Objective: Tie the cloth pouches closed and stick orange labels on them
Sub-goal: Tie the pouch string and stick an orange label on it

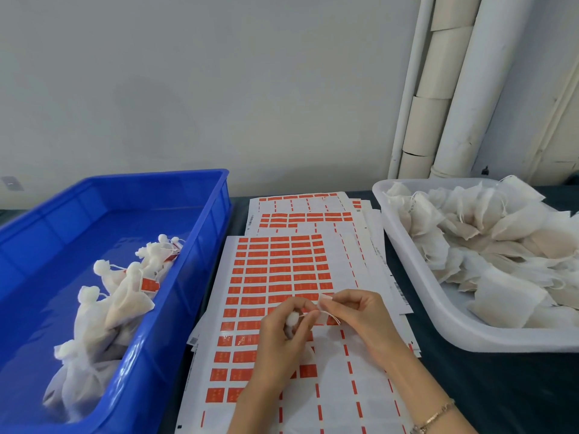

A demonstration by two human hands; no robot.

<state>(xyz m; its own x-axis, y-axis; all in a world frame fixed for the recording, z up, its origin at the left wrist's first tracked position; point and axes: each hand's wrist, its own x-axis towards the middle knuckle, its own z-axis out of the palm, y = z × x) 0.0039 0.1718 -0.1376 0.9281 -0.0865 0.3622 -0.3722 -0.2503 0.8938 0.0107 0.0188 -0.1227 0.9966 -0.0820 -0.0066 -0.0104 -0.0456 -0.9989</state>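
Two hands stretched a pouch string over the label sheets.

The left hand (279,339) gripped the pouch (293,321) by its gathered neck, with the fingers curled around it and the body mostly hidden under the palm. The string (308,314) ran from the neck to the right and a little up. There the right hand (354,311) pinched its end together with a small white piece, too small to tell what. Orange labels lay on the sheet (275,267) just under both hands, nearer to the right fingers. On the counter (470,386), the blue bin (206,233) at left held tied pouches (125,296), at least one with a label (148,284). The white tray (416,292) at right was full of loose pouches (488,239), probably not yet tied.
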